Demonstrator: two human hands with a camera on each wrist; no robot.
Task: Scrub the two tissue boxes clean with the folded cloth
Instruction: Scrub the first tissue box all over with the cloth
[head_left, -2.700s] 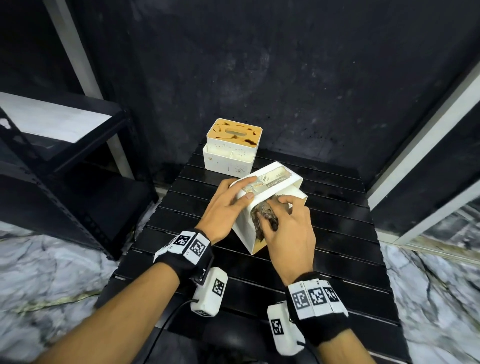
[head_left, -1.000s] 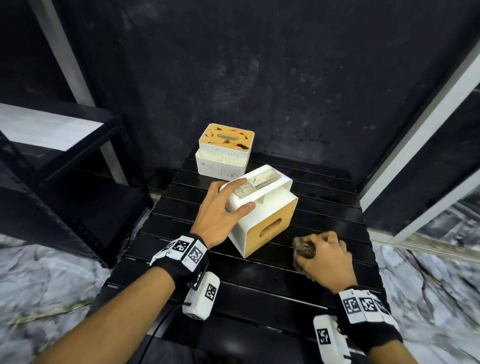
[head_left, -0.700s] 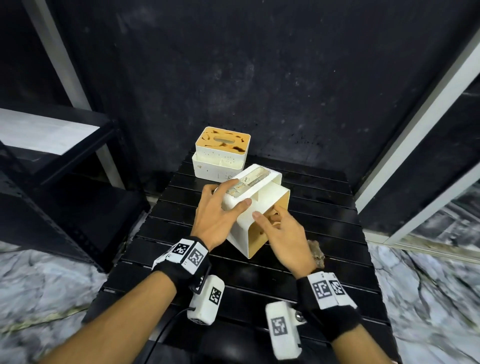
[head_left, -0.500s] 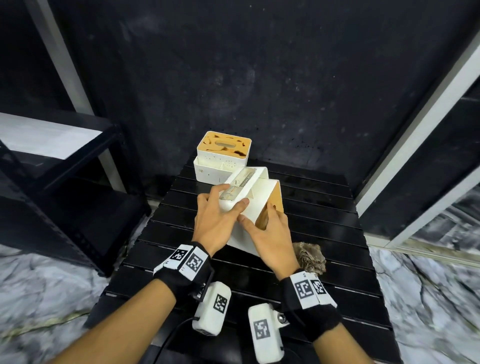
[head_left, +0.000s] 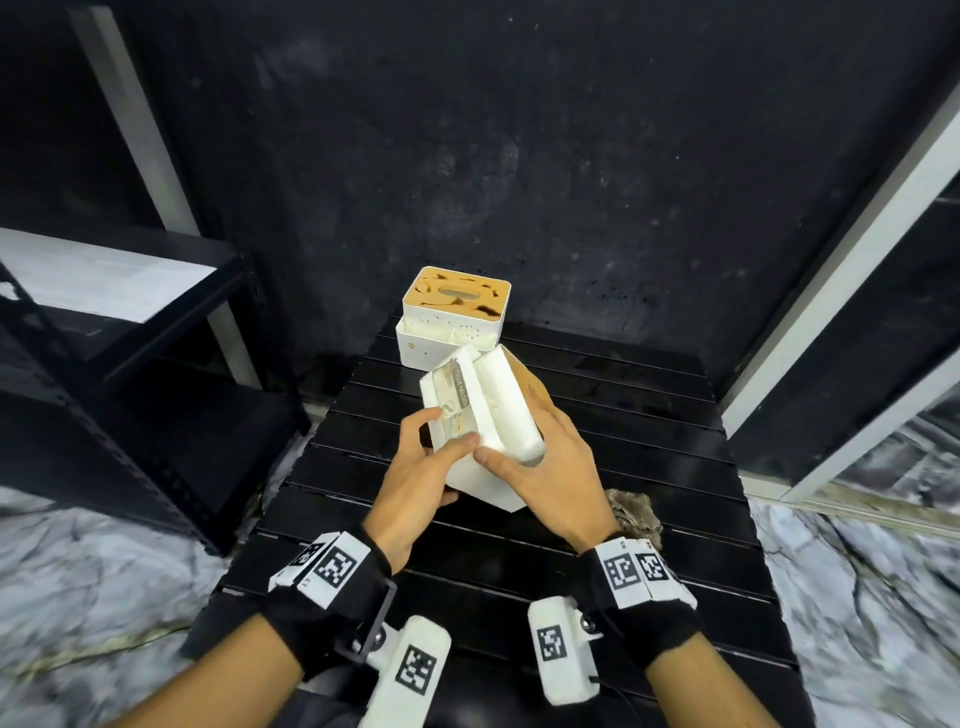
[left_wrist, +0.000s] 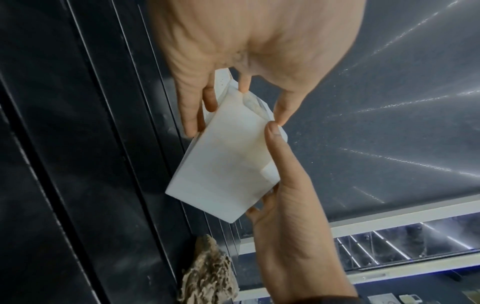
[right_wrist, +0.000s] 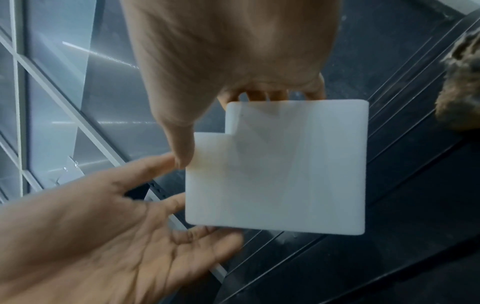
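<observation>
Both hands hold the near white tissue box (head_left: 501, 400) tilted over the black slatted table (head_left: 623, 426), its open underside facing up. My left hand (head_left: 436, 457) grips its left side, thumb below. My right hand (head_left: 540, 452) grips the right side, thumb across the near face. In the left wrist view the box (left_wrist: 226, 164) sits between my left fingers (left_wrist: 192, 111) and the right hand (left_wrist: 288, 236). The right wrist view shows the box's stepped side (right_wrist: 280, 168). The brown cloth (head_left: 631, 517) lies on the table right of my right wrist, with no hand on it. The far tissue box (head_left: 454, 317) has a stained orange lid.
A black metal shelf unit (head_left: 130, 322) stands left of the table. A dark wall is close behind the far box. A white-framed glass panel (head_left: 852, 312) is on the right. Marble floor (head_left: 104, 571) surrounds the table.
My right hand laid the cloth on the table at the right and came back to the near box. Both hands then turned and tipped the box upward.
</observation>
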